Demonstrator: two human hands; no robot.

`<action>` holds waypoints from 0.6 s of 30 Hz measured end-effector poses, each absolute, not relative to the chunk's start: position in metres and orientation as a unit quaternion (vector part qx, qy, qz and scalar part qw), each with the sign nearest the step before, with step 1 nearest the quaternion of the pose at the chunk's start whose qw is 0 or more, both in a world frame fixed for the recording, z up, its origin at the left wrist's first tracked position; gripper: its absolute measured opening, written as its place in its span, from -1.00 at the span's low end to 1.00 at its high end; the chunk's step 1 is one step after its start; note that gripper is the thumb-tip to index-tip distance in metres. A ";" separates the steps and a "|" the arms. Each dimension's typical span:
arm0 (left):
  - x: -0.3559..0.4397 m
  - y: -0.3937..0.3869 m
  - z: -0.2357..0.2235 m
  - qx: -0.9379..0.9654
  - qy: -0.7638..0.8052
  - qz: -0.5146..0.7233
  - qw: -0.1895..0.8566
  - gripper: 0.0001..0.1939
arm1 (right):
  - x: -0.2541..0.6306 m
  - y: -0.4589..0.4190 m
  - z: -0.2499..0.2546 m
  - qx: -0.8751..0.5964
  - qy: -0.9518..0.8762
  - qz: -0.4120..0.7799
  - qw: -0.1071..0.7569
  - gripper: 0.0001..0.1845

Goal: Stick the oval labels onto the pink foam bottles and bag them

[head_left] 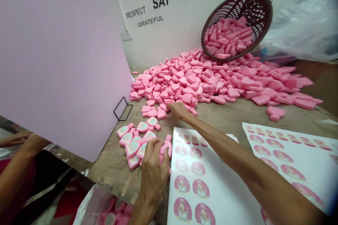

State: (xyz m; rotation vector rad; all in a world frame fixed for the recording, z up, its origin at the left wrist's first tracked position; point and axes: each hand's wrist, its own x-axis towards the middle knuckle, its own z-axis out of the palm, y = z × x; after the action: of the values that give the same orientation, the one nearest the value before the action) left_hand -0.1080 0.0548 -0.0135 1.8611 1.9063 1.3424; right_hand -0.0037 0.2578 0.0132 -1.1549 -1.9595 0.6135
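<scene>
My left hand [153, 168] is bent over a cluster of small pink bottle-shaped pieces, its thumb apart from its fingers. Beside the thumb lies a plain pink bottle piece [167, 145]; more pink shows between thumb and fingers. Several pieces with pale labels, such as a labelled bottle piece [132, 147], lie left of that hand, some overlapping. Farther off, my right hand [179, 109] reaches to the near edge of the pink pile [185, 77]. Its fingers are drawn together at a pink bottle piece [162, 108], and its fingertips are partly hidden.
A tipped brown basket [265, 24] spills pink pieces at the back. Sticker sheets [221, 182] lie under my right forearm, with another sheet stack [295, 147] rightward. A large pale board [60, 59] stands left, near a black wire stand [123, 109]. Another person's hands [30, 144] show beyond it.
</scene>
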 end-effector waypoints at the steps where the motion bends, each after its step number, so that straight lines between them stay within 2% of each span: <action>1: -0.105 0.058 -0.012 0.618 0.634 0.455 0.097 -0.78 | 0.003 0.250 0.016 -0.454 -0.773 0.247 0.369 -0.72; 5: -0.078 0.073 -0.009 0.574 0.616 0.504 0.193 -0.55 | 0.038 0.197 0.025 -0.440 -0.774 0.334 0.310 -0.51; 6: -0.069 0.075 -0.009 0.562 0.598 0.519 0.240 -0.55 | 0.049 0.180 0.025 -0.433 -0.759 0.380 0.303 -0.48; 9: -0.043 0.073 -0.006 0.530 0.556 0.519 0.375 -0.73 | 0.091 0.141 0.018 -0.428 -0.713 0.466 0.301 -0.48; 11: -0.031 0.068 -0.004 0.504 0.544 0.493 0.455 -0.74 | 0.127 0.130 0.006 -0.479 -0.719 0.390 0.320 -0.51; 14: -0.019 0.064 -0.005 0.445 0.509 0.460 0.576 -0.70 | 0.177 0.126 -0.019 -0.573 -0.716 0.209 0.341 -0.60; 18: 0.003 0.072 -0.013 0.431 0.488 0.428 0.627 -0.71 | 0.208 0.123 -0.049 -0.593 -0.727 0.130 0.321 -0.78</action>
State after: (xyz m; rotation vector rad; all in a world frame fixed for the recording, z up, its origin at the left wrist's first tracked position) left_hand 0.0026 0.0723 -0.0125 0.9872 1.1197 0.9813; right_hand 0.2083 0.1229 -0.0494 -1.5581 -1.9106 0.3411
